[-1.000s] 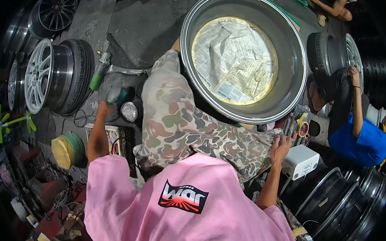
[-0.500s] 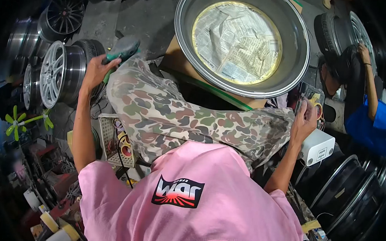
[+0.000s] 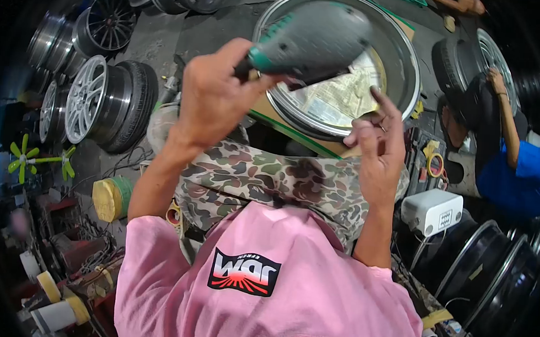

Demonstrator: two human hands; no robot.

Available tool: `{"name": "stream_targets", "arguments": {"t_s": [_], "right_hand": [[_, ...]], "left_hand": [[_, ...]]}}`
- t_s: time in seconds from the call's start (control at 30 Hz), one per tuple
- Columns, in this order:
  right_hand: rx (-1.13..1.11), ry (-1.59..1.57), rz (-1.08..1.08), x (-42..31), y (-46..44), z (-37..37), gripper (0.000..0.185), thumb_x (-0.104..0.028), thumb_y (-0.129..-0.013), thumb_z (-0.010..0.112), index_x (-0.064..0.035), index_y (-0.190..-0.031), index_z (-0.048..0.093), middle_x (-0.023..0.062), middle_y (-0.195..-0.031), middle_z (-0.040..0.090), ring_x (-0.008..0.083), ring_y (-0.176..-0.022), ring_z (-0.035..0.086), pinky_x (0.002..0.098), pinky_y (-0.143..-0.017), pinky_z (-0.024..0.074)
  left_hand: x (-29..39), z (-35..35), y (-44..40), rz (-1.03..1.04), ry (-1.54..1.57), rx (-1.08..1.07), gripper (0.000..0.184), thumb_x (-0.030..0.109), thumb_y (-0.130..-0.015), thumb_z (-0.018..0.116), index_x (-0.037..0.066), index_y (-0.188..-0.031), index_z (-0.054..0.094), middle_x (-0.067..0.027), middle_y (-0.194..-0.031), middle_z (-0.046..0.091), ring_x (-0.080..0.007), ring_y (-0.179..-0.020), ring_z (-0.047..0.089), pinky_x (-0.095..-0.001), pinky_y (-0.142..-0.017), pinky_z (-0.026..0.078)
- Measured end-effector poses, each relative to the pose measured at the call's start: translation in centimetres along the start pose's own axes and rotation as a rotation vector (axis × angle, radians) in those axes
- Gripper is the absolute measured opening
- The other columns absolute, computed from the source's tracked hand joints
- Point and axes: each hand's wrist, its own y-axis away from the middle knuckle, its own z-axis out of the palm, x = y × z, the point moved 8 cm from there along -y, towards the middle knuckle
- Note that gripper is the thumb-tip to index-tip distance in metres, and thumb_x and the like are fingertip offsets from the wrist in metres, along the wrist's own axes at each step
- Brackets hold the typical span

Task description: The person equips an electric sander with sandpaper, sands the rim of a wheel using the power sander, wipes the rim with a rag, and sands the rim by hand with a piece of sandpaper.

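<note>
Swung the power tool (image 3: 318,38) in the left hand (image 3: 215,97) from the left side to above the wheel (image 3: 414,84); raised the right hand (image 3: 380,138) from near the right knee (image 3: 401,173).

I'm holding a gray-and-green tool (image 3: 315,38) above a round metal wheel (image 3: 408,69).
The tool is slanting, its blurred bulky body partly hiding the wheel, which is lying open side up with newspaper (image 3: 336,98) covering its middle.
</note>
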Motion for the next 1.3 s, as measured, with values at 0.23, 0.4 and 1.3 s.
{"name": "stream_targets", "arguments": {"t_s": [0.23,0.4,1.3], "right_hand": [[0.043,-0.307,0.23,-1.5,4.3,-3.7,0.065,-0.05,-0.109,0.046,0.0045,-0.143,0.046,0.0214,-0.118,0.068,0.0301,-0.085,0.074,0.0385,-0.063,0.0646],[0.091,-0.343,0.236,-4.2,2.1,-3.1,0.056,-0.041,-0.104,0.061,0.0004,-0.136,0.039,0.0218,-0.114,0.069,0.0341,-0.082,0.076,0.0429,-0.065,0.0675],[0.211,0.675,0.047,2.4,6.7,-9.1,0.076,-0.027,-0.072,0.091,-0.0019,-0.131,0.049,0.0208,-0.109,0.068,0.0348,-0.099,0.07,0.0428,-0.089,0.0546]], "left_hand": [[7.5,5.6,1.8,0.494,0.073,-0.104,0.036,0.024,-0.078,0.088,0.005,-0.103,0.07,-0.0104,-0.081,0.07,-0.0287,-0.067,0.069,-0.0367,-0.06,0.054],[10.1,5.0,-1.3,0.802,-0.242,-0.065,0.036,0.036,-0.08,0.084,0.008,-0.093,0.067,-0.0059,-0.076,0.066,-0.0246,-0.064,0.068,-0.0361,-0.057,0.052],[8.0,17.9,8.9,0.21,0.512,-0.629,0.022,0.016,-0.093,0.073,0.002,-0.109,0.068,-0.0191,-0.096,0.071,-0.0338,-0.077,0.071,-0.0415,-0.072,0.056]]}}
